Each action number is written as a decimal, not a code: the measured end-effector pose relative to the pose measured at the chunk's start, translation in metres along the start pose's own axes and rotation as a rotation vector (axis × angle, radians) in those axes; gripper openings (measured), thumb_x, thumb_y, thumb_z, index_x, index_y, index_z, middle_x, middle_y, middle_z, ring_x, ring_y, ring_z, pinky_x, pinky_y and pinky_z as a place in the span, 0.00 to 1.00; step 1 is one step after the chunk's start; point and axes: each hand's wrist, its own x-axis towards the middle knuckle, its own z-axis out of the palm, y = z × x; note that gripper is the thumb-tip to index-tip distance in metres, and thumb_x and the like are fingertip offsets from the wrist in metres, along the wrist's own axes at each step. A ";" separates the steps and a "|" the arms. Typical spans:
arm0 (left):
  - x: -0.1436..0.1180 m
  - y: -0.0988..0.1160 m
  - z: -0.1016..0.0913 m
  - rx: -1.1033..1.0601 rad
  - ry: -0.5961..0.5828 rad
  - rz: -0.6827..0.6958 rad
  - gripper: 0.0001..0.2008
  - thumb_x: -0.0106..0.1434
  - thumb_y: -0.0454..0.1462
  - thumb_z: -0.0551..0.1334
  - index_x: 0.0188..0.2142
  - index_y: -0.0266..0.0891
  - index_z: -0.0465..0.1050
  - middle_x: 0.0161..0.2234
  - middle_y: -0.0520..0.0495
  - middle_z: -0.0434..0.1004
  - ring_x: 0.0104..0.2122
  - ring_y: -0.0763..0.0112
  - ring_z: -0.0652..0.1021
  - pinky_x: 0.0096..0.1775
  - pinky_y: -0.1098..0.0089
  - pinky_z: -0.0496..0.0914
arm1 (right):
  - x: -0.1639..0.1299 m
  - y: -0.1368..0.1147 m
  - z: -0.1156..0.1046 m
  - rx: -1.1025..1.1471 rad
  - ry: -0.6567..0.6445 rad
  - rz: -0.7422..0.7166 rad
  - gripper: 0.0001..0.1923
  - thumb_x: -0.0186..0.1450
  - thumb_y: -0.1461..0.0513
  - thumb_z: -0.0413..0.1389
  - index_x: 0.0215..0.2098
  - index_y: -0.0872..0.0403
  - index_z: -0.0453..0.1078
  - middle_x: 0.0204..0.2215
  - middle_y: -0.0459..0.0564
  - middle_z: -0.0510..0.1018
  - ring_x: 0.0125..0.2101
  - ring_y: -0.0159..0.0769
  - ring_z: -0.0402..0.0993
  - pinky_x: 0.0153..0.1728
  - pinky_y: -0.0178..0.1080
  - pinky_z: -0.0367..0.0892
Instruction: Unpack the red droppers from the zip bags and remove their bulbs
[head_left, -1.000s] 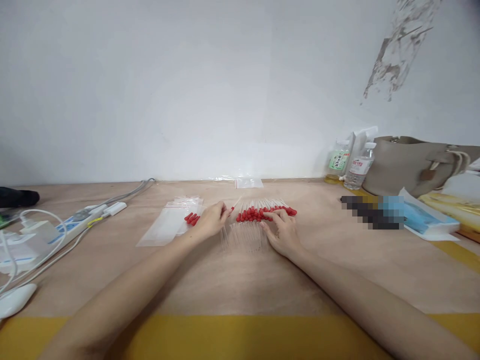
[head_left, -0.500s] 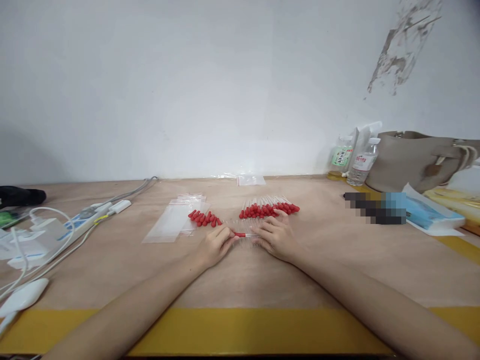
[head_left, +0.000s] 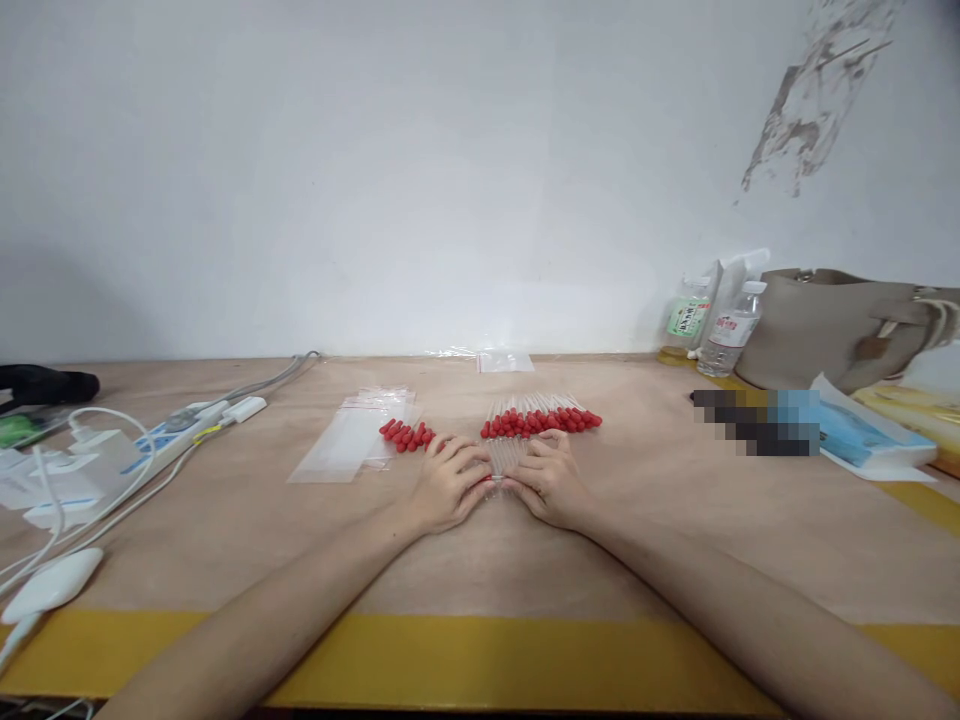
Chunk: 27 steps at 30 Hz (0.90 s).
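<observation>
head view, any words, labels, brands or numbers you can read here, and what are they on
No text can be read here.
Green-labelled bottle: print on the label, too small and blurred to read.
Clear water bottle: white label with red marks, unreadable.
Blue packet: no legible print; the part beside it is pixelated.
Clear bags and red-capped droppers: no lettering visible.

Right behind the left hand (head_left: 448, 487) and the right hand (head_left: 550, 480) lie two rows of red-capped tubes (head_left: 541, 421), so there is little room to push forward. Clear bags (head_left: 346, 443) lie to the left of them. Farther left, a power strip (head_left: 169, 441) and white cables (head_left: 90, 470) fill the table. On the right, bottles (head_left: 724, 328) and a grey bag (head_left: 840, 325) block the back. The bare wood (head_left: 480, 570) near the body is open.
</observation>
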 end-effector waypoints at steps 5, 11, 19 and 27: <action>0.000 0.002 -0.002 0.008 -0.066 -0.011 0.10 0.62 0.39 0.53 0.32 0.40 0.71 0.38 0.50 0.74 0.44 0.65 0.66 0.49 0.59 0.53 | -0.001 -0.001 -0.002 -0.032 0.045 -0.049 0.10 0.62 0.59 0.51 0.29 0.51 0.72 0.17 0.42 0.70 0.27 0.29 0.58 0.44 0.43 0.46; 0.001 0.000 -0.006 -0.018 -0.147 -0.014 0.11 0.64 0.38 0.51 0.31 0.40 0.70 0.34 0.52 0.74 0.44 0.66 0.66 0.52 0.57 0.48 | -0.001 -0.001 -0.007 -0.103 0.110 -0.143 0.07 0.62 0.61 0.51 0.30 0.51 0.72 0.17 0.42 0.70 0.26 0.30 0.57 0.43 0.43 0.47; -0.001 0.002 -0.010 -0.047 -0.174 -0.020 0.11 0.64 0.38 0.50 0.32 0.40 0.70 0.35 0.50 0.73 0.43 0.65 0.66 0.50 0.58 0.52 | -0.006 0.001 -0.010 -0.172 0.151 -0.227 0.07 0.62 0.63 0.51 0.34 0.51 0.71 0.16 0.41 0.68 0.27 0.30 0.57 0.41 0.40 0.49; -0.017 -0.047 -0.026 -0.099 0.056 -0.406 0.13 0.64 0.38 0.48 0.34 0.40 0.70 0.33 0.47 0.69 0.35 0.69 0.69 0.40 0.67 0.64 | -0.010 0.019 -0.018 -0.175 0.134 0.088 0.11 0.63 0.63 0.49 0.41 0.50 0.71 0.23 0.45 0.72 0.28 0.30 0.62 0.42 0.41 0.48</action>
